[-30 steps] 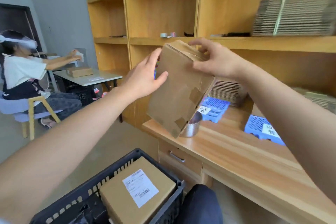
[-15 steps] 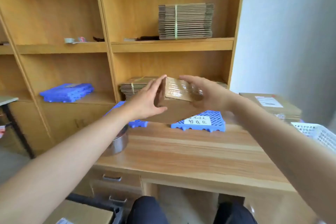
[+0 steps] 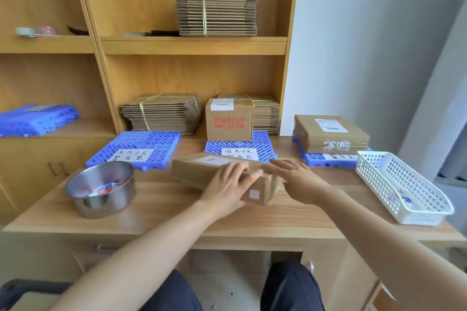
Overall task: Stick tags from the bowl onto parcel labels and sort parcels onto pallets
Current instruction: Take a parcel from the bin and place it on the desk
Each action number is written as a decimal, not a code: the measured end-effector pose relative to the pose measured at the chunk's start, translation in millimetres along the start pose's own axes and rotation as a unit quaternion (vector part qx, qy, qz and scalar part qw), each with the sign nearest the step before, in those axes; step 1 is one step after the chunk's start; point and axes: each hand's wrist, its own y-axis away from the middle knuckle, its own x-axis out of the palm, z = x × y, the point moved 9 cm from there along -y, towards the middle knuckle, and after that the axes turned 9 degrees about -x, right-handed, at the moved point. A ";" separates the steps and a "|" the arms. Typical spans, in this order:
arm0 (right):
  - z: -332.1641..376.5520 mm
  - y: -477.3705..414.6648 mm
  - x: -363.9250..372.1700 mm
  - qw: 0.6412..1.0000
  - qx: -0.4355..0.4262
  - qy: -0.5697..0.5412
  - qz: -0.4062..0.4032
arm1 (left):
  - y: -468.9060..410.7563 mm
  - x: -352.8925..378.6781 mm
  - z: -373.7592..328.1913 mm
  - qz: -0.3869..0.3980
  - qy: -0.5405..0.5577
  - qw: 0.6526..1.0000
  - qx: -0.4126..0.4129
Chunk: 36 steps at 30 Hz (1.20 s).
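A long brown parcel (image 3: 199,170) lies on the wooden desk (image 3: 164,217), with a white label (image 3: 209,160) on top and a small sticker on its near end. My left hand (image 3: 227,188) rests on the parcel's near end, fingers laid over the top. To the parcel's right, my right hand (image 3: 297,182) is flat, its fingertips at the top edge. The steel bowl (image 3: 101,207) with tags stands at the left. Three blue pallets lie behind: left (image 3: 141,142) bare, middle (image 3: 264,150) with a MAKEUP box (image 3: 229,121), right (image 3: 321,159) with a flat parcel (image 3: 331,134).
A white plastic basket (image 3: 394,184) sits at the desk's right end. Bundles of flat cardboard (image 3: 161,113) fill the shelves behind the pallets, and spare blue pallets (image 3: 38,120) lie on the left shelf. A dark crate corner shows at the bottom left.
The parcel was carried from beside the crate over to the desk and laid down in front of the middle pallet. My view turned right to face the desk, and both hands flattened.
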 end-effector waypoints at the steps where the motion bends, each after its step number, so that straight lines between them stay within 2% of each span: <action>1: -1.9 2.9 6.2 1.000 0.003 0.001 0.006 | 0.2 8.9 -5.2 0.013 -0.006 1.000 0.008; 9: -21.6 13.1 42.0 0.999 0.031 -0.018 0.037 | 11.6 53.3 -9.2 0.096 -0.007 0.995 0.028; 17: -17.2 -11.5 34.1 0.998 0.047 -0.046 0.001 | 11.3 39.1 34.6 0.098 0.004 0.995 -0.035; 23: -16.8 -34.4 27.8 0.995 0.074 -0.064 -0.013 | 24.6 36.2 88.5 0.108 0.018 0.987 -0.116; 26: -29.5 -42.9 28.7 0.991 0.116 -0.070 -0.007 | 30.0 39.7 118.5 0.137 0.042 0.973 -0.182; 30: -37.2 -46.1 43.1 0.980 0.181 -0.071 0.035 | 38.9 52.8 157.0 0.189 0.134 0.930 -0.285; 32: -37.2 -49.3 50.1 0.982 0.177 -0.056 0.046 | 44.0 60.8 163.8 0.200 0.200 0.908 -0.309; 34: -24.9 -50.2 44.8 0.987 0.147 -0.035 0.045 | 48.2 62.5 162.8 0.187 0.228 0.903 -0.313; 35: -17.5 -50.6 38.1 0.988 0.130 -0.078 -0.005 | 52.7 62.7 160.6 0.180 0.228 0.904 -0.313; 36: -16.6 -50.9 43.2 0.982 0.130 -0.134 0.000 | 56.8 60.0 156.7 0.171 0.228 0.907 -0.310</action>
